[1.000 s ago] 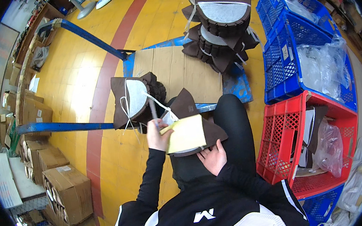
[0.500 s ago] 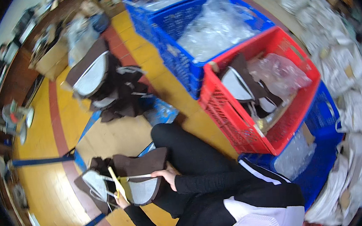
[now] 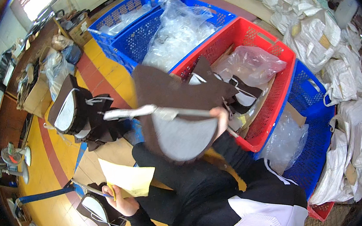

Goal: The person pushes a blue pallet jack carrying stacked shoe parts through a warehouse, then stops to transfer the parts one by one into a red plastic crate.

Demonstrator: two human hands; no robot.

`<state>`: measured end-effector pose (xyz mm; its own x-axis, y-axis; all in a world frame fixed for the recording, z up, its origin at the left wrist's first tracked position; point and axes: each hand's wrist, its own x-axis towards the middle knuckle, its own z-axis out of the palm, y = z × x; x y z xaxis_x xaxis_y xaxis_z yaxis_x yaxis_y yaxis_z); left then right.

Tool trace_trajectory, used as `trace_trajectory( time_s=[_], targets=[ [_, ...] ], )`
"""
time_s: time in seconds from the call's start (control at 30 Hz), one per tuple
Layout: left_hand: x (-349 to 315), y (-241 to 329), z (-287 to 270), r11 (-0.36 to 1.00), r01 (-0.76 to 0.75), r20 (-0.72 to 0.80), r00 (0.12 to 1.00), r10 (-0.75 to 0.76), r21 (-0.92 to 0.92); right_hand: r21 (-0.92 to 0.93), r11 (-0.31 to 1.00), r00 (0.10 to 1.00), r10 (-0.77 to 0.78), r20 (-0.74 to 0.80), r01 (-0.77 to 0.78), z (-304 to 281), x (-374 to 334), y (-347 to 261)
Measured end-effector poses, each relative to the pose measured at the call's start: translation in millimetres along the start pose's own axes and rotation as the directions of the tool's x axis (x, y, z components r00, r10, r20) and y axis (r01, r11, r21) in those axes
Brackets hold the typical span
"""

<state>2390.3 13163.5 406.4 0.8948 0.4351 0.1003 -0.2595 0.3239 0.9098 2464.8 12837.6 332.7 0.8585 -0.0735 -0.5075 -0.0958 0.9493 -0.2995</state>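
My right hand is closed on the edge of a dark brown fabric piece, lifted above my lap near the red crate. This blurred piece has a light grey rounded panel and a white strap across it. My left hand is closed on a yellow sheet of paper. A thin grey strip-like tool sticks out from the same hand; its kind is unclear. Below it, another brown piece with a pale panel and loose white cords lies beside the blue-barred stand.
A pile of similar brown pieces stands on the cardboard-topped stand. The red crate holds brown pieces and clear plastic. Blue crates with plastic bags stand behind it, another to its right. White sacks line the far right.
My right hand has raised a brown piece from the stand, up and right toward the red crate. My left hand stays low with the yellow paper, now spread wider in view. The view has shifted.
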Motion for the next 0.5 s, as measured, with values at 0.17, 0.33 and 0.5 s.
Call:
trace_trajectory(
  time_s=[0.17, 0.33, 0.5],
  targets=[
    [4, -9, -52, 0.995, 0.059, -0.116, 0.992, -0.049, 0.084, -0.023, 0.904, 0.886, -0.413, 0.211, 0.427, 8, 2, -156],
    [10, -32, -152, 0.966, 0.246, -0.251, 0.943, -0.219, 0.081, -0.117, 0.735, 0.743, -0.651, 0.155, 0.668, -45, 34, -291],
    [8, -13, -191, 0.955, 0.282, -0.285, 0.927, -0.245, 0.097, 0.060, 0.721, 0.723, -0.689, -0.053, 0.691, -78, 61, -314]
  ],
)
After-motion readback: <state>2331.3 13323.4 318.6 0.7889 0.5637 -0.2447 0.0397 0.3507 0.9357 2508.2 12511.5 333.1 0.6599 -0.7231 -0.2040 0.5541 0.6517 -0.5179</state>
